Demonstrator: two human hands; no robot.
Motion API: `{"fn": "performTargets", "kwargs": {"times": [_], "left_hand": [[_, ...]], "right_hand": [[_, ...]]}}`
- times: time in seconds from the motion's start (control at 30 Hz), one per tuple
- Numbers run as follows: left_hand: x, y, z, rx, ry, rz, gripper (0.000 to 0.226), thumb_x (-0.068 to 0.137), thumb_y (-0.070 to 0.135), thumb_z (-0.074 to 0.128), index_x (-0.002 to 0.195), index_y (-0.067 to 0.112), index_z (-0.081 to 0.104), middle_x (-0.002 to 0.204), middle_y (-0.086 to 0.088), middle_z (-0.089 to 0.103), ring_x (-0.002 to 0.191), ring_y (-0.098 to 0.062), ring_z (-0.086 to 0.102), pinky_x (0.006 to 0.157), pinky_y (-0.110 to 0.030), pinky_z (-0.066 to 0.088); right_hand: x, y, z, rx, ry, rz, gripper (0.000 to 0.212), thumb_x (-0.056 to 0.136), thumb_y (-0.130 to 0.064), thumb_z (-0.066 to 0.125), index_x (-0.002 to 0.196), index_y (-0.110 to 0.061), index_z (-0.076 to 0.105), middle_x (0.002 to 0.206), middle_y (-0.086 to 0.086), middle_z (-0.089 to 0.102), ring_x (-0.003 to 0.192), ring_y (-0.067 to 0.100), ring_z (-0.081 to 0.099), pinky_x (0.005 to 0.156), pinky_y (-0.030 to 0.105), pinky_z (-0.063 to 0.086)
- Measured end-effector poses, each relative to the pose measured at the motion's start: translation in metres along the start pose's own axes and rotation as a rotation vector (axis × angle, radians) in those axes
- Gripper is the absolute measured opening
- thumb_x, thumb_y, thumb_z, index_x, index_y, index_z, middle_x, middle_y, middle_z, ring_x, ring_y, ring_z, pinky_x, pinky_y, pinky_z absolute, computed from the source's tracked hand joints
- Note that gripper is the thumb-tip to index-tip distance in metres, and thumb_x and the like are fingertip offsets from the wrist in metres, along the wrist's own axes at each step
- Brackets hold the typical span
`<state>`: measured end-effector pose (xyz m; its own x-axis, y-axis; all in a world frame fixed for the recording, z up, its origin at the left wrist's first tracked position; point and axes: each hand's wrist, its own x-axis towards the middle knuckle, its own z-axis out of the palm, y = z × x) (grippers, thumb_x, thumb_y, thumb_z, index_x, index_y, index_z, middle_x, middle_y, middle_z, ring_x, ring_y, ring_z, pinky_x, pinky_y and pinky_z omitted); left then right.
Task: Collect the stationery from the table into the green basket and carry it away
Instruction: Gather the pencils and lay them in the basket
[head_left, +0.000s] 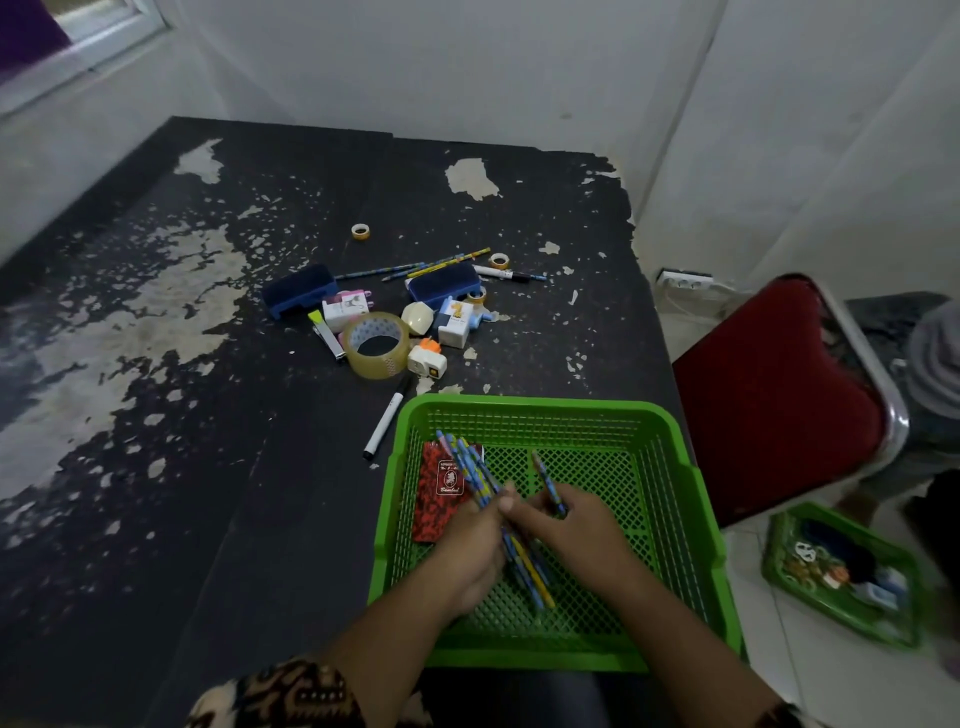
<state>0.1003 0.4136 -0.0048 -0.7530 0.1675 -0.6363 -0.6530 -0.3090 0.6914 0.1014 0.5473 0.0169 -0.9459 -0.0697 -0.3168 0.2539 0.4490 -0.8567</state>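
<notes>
A green mesh basket (524, 408) sits at the table's near right corner. Inside it lies a red patterned notebook (441, 491). Both hands are over the basket. My left hand (470, 545) grips a bundle of blue and yellow pencils (524, 564). My right hand (576, 530) pinches a single blue pencil (548, 486). Beyond the basket lies a pile of stationery: a big clear tape roll (375, 351), two dark blue erasers (298, 291), small white boxes (454, 322), loose pencils (441, 264), small tape rolls (360, 230) and a white marker (384, 423).
The black table (156, 467) has a peeling top and stands against white walls. A red chair (774, 400) stands to the right. On the floor by it sits a second green basket (779, 545) with items. A power strip (685, 282) lies near the wall.
</notes>
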Motion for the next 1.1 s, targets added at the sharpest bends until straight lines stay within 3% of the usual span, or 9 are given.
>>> {"fn": "performTargets", "kwargs": {"times": [0.17, 0.37, 0.57, 0.67, 0.73, 0.8, 0.87, 0.97, 1.1], "left_hand": [[0.004, 0.008, 0.001, 0.004, 0.073, -0.097, 0.035, 0.103, 0.031, 0.047, 0.084, 0.009, 0.065, 0.078, -0.011, 0.074, 0.075, -0.025, 0.069, 0.069, -0.032, 0.054], [0.008, 0.015, 0.002, 0.109, 0.02, -0.149, 0.038, 0.103, 0.038, 0.048, 0.101, 0.007, 0.069, 0.097, -0.012, 0.076, 0.095, -0.028, 0.071, 0.097, -0.041, 0.053], [0.01, 0.02, 0.009, 0.132, -0.049, -0.219, 0.043, 0.101, 0.045, 0.045, 0.1, 0.008, 0.067, 0.085, -0.011, 0.072, 0.067, -0.019, 0.067, 0.06, -0.029, 0.055], [0.011, 0.019, 0.007, 0.078, -0.059, -0.223, 0.04, 0.105, 0.04, 0.039, 0.116, 0.008, 0.061, 0.085, -0.012, 0.072, 0.063, -0.019, 0.067, 0.049, -0.029, 0.053], [0.014, 0.018, 0.001, 0.045, -0.084, -0.243, 0.045, 0.107, 0.039, 0.034, 0.134, 0.009, 0.053, 0.098, -0.013, 0.074, 0.074, -0.021, 0.071, 0.058, -0.031, 0.056], [0.012, 0.018, 0.001, 0.053, -0.097, -0.251, 0.043, 0.108, 0.036, 0.033, 0.125, 0.006, 0.059, 0.097, -0.014, 0.074, 0.07, -0.02, 0.071, 0.059, -0.03, 0.056], [0.008, 0.018, 0.004, 0.19, -0.065, -0.191, 0.035, 0.107, 0.028, 0.037, 0.102, 0.006, 0.064, 0.086, -0.012, 0.07, 0.059, -0.019, 0.064, 0.054, -0.029, 0.054], [0.006, 0.013, -0.001, 0.727, 0.076, -0.001, 0.026, 0.101, 0.022, 0.05, 0.081, 0.012, 0.062, 0.082, -0.012, 0.068, 0.069, -0.025, 0.066, 0.07, -0.04, 0.057], [0.004, 0.011, -0.006, 1.053, 0.248, 0.198, 0.01, 0.095, 0.016, 0.06, 0.09, 0.008, 0.064, 0.084, -0.012, 0.067, 0.075, -0.027, 0.064, 0.066, -0.034, 0.048]], "right_hand": [[-0.008, 0.007, 0.0, 0.034, -0.164, 0.119, 0.04, 0.079, -0.045, 0.075, 0.077, -0.005, 0.071, 0.066, 0.004, 0.069, 0.057, 0.005, 0.058, 0.056, 0.02, 0.042], [-0.009, 0.002, -0.007, 0.191, -0.29, 0.165, 0.016, 0.085, -0.017, 0.072, 0.075, -0.004, 0.071, 0.064, 0.009, 0.069, 0.053, 0.011, 0.061, 0.057, 0.02, 0.048], [-0.007, -0.008, -0.007, 0.209, -0.368, 0.268, 0.027, 0.093, -0.004, 0.059, 0.067, -0.011, 0.059, 0.045, -0.004, 0.058, 0.029, -0.002, 0.045, 0.034, 0.009, 0.032], [-0.004, -0.011, -0.008, 0.236, -0.37, 0.335, 0.021, 0.092, -0.011, 0.062, 0.071, -0.009, 0.059, 0.056, 0.007, 0.06, 0.027, 0.005, 0.039, 0.03, 0.016, 0.025], [-0.001, -0.008, -0.006, 0.219, -0.364, 0.387, 0.018, 0.088, -0.018, 0.067, 0.073, -0.009, 0.062, 0.059, 0.009, 0.062, 0.029, 0.01, 0.036, 0.033, 0.016, 0.021], [0.0, -0.007, -0.004, 0.217, -0.339, 0.422, 0.017, 0.087, -0.018, 0.069, 0.073, -0.009, 0.065, 0.06, 0.01, 0.064, 0.031, 0.012, 0.037, 0.034, 0.016, 0.022], [0.001, -0.005, -0.002, 0.218, -0.323, 0.441, 0.016, 0.087, -0.017, 0.067, 0.075, -0.006, 0.068, 0.059, 0.01, 0.064, 0.032, 0.012, 0.041, 0.034, 0.016, 0.023], [0.0, -0.005, 0.002, 0.169, -0.255, 0.439, 0.019, 0.088, -0.011, 0.064, 0.07, -0.005, 0.071, 0.051, 0.003, 0.064, 0.03, 0.007, 0.045, 0.035, 0.015, 0.028], [0.004, -0.001, 0.008, -0.119, -0.172, 0.37, 0.033, 0.086, -0.034, 0.068, 0.062, -0.012, 0.068, 0.054, 0.002, 0.062, 0.036, 0.004, 0.048, 0.043, 0.021, 0.033]]}}
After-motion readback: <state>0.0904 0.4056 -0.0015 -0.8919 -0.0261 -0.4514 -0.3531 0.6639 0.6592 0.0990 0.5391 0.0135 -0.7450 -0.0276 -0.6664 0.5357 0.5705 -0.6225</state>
